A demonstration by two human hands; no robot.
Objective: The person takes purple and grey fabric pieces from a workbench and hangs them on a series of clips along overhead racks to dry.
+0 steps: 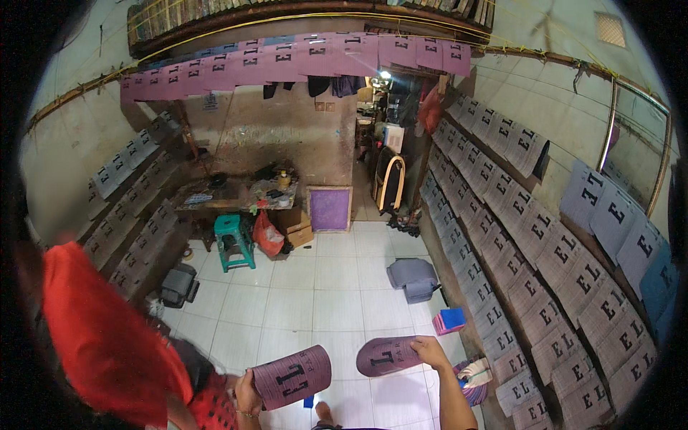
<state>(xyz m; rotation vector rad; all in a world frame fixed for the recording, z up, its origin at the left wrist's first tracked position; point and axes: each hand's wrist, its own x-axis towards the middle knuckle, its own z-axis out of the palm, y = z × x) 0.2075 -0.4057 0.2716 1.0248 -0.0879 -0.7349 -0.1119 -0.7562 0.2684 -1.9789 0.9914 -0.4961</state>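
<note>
Curled purple sheets with black lettering fill both hands close below the camera: the left hand (247,393) grips one purple roll (294,376) by its left edge, thumb on top, while the right hand (430,351) pinches the right end of another purple sheet (383,358) between thumb and fingers. Both are held up over the white tiled floor (337,276), apart from each other; how many layers each has, I cannot tell. Just left of the left hand is a person in red (115,330), leaning in at the picture's edge. Right of the right hand sit a striped bundle (474,383) and a small blue-and-pink stack (449,321), with a grey cushion-like object (414,279) beyond. Farther off stand a green stool (228,233), a red bag (267,236) and a framed purple panel (330,209), near a cluttered table (226,192). Lettered sheets (566,244) line the right wall in sloping rows, and pink ones (287,61) hang across the back.
</note>
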